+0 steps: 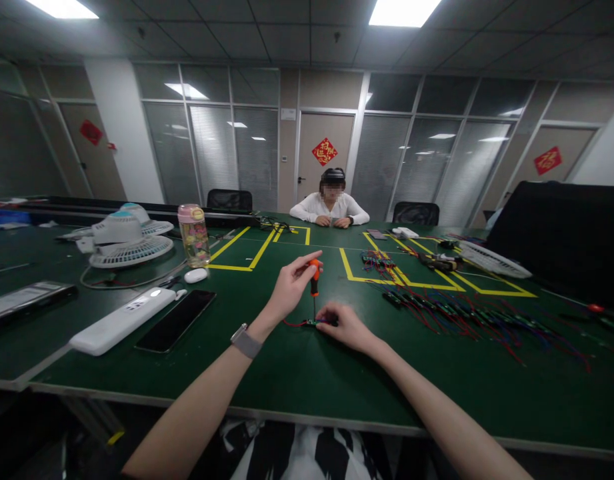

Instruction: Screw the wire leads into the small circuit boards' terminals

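Note:
My left hand (289, 283) is closed on the top of a screwdriver (315, 285) with an orange and black handle, its index finger stretched out over the top. The screwdriver stands upright, and its tip meets a small green circuit board (309, 323) lying on the table. My right hand (344, 323) grips the right end of that board, fingertips bent around it. Red and blue wires run from the board; part of it is hidden behind my right fingers.
Several wired circuit boards (451, 310) lie to the right, with another bunch (379, 261) behind. A phone (177, 321), a white power strip-like device (121, 321), a bottle (194, 237) and fan parts (129, 247) occupy the left. Across the table (267, 393) sits a person (331, 203).

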A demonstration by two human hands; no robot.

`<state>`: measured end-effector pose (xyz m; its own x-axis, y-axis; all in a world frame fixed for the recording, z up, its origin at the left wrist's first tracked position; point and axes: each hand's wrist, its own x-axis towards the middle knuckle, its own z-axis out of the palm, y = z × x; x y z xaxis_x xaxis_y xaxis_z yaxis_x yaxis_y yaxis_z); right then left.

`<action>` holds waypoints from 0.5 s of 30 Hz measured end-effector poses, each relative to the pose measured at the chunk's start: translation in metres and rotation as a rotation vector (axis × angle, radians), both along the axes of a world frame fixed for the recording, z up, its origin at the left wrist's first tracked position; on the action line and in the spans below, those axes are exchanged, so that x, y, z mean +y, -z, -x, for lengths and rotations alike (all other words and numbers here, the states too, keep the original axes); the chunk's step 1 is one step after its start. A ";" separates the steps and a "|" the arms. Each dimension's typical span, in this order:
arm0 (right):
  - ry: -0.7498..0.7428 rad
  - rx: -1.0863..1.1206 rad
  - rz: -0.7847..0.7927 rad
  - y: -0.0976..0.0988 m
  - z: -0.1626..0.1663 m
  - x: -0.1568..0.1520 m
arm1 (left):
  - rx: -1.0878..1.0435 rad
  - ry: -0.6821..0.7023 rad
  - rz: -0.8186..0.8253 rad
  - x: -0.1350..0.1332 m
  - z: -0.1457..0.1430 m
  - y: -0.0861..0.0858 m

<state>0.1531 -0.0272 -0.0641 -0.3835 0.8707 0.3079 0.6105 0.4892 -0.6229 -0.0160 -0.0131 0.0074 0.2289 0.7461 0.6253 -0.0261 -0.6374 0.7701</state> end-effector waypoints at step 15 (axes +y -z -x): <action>-0.006 0.012 0.026 0.000 0.000 -0.001 | -0.002 -0.013 -0.004 0.000 -0.001 0.001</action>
